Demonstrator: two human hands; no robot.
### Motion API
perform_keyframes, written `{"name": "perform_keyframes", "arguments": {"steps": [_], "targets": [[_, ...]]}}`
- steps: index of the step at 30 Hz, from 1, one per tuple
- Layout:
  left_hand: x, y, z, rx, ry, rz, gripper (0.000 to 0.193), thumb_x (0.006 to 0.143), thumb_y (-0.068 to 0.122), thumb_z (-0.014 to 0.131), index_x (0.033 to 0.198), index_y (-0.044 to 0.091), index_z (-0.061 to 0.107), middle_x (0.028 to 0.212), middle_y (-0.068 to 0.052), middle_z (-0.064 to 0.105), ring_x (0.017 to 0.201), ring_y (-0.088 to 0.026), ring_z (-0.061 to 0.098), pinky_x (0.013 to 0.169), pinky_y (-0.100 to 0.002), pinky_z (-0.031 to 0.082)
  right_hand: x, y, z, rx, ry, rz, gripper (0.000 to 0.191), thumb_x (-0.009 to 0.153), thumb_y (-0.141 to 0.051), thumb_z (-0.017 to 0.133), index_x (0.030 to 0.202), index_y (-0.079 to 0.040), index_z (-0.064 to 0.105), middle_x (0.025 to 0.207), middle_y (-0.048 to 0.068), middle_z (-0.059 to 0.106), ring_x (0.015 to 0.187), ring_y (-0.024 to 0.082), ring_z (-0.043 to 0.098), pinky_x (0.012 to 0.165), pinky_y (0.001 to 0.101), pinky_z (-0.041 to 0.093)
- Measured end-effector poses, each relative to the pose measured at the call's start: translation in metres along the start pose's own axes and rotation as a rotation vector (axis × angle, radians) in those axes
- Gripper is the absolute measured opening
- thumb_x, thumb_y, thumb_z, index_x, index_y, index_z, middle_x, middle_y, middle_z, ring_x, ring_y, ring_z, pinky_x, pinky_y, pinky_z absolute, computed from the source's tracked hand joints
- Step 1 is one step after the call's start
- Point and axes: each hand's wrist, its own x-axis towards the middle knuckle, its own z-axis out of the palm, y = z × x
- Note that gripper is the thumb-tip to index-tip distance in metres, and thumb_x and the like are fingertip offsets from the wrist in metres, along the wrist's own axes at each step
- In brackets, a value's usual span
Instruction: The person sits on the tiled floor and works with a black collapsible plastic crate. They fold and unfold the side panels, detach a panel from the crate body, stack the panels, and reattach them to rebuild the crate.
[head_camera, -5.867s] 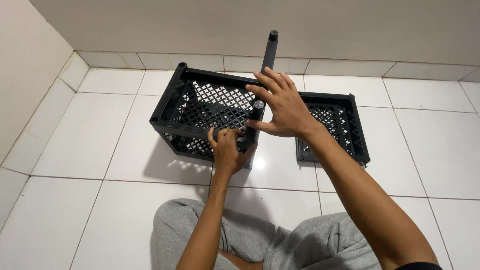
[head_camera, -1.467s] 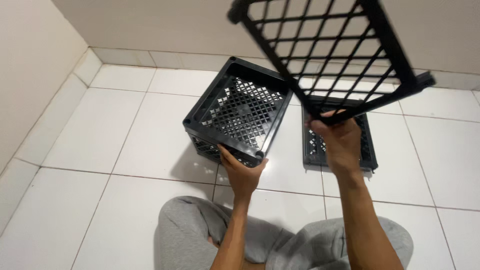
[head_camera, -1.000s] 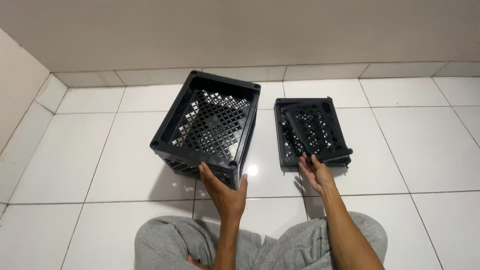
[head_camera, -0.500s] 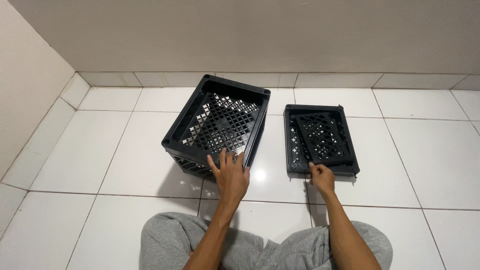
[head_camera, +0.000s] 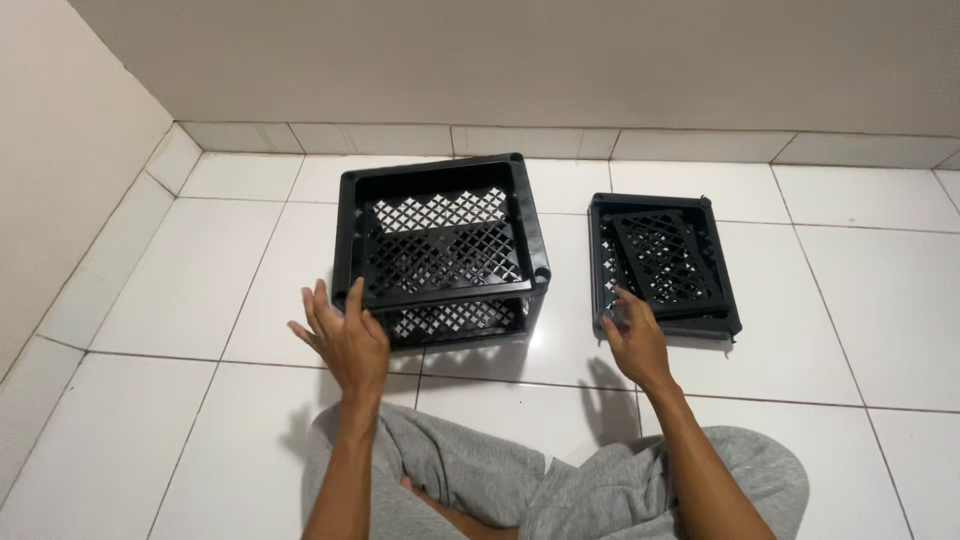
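Observation:
A black lattice crate stands upright on the white tiled floor in front of me, its near wall missing. My left hand is spread open against its near left corner, fingers touching the rim. To the right lies a flat stack of black lattice panels. My right hand rests open at the stack's near left corner, fingertips touching the edge. Neither hand holds anything.
I sit on the floor with my legs in grey trousers below the crate. A beige wall runs along the left and another wall runs behind the crate.
The lattice panel my right hand held up has been laid on the flat stack and let go. The crate has turned square to me. My left hand moved from its near side to its left corner.

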Motion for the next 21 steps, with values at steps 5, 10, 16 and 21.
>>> {"name": "perform_keyframes", "arguments": {"steps": [5, 10, 16, 21], "targets": [[-0.096, 0.064, 0.062, -0.386, -0.477, -0.091, 0.035, 0.088, 0.024, 0.071, 0.120, 0.010, 0.067, 0.111, -0.009, 0.067, 0.110, -0.026, 0.062, 0.100, -0.046, 0.047, 0.027, -0.083, 0.014, -0.550, -0.053, -0.560, 0.104, 0.067, -0.038, 0.088, 0.154, -0.030, 0.032, 0.164, 0.016, 0.026, 0.146, 0.040, 0.024, 0.119, 0.0611, 0.019], [-0.123, 0.113, 0.087, -0.727, -0.472, -0.278, 0.047, 0.093, 0.029, 0.067, 0.133, 0.005, 0.058, 0.123, -0.015, 0.062, 0.118, -0.029, 0.059, 0.100, -0.044, 0.048, 0.056, -0.149, 0.014, -0.941, -0.208, -0.956, 0.065, 0.072, -0.038, 0.088, 0.130, -0.028, 0.060, 0.165, 0.005, 0.036, 0.155, 0.032, 0.020, 0.127, 0.0550, 0.012], [-0.101, 0.130, 0.082, -1.071, -0.333, -0.224, 0.048, 0.104, 0.037, 0.055, 0.134, -0.001, 0.053, 0.122, -0.016, 0.060, 0.111, -0.030, 0.060, 0.097, -0.042, 0.048, 0.025, -0.188, 0.010, -0.742, -0.376, -1.034, 0.059, 0.068, -0.035, 0.090, 0.119, -0.012, 0.070, 0.133, 0.003, 0.065, 0.147, 0.025, 0.037, 0.128, 0.0576, 0.009], [-0.106, 0.114, 0.051, -1.118, -0.141, -0.204, 0.039, 0.104, 0.032, 0.048, 0.118, -0.003, 0.057, 0.107, -0.012, 0.057, 0.096, -0.023, 0.056, 0.086, -0.036, 0.046, 0.007, -0.202, 0.000, -0.477, -0.594, -0.706, 0.050, 0.073, -0.043, 0.086, 0.107, -0.009, 0.070, 0.111, 0.006, 0.070, 0.125, 0.026, 0.054, 0.115, 0.0456, 0.038]]}}
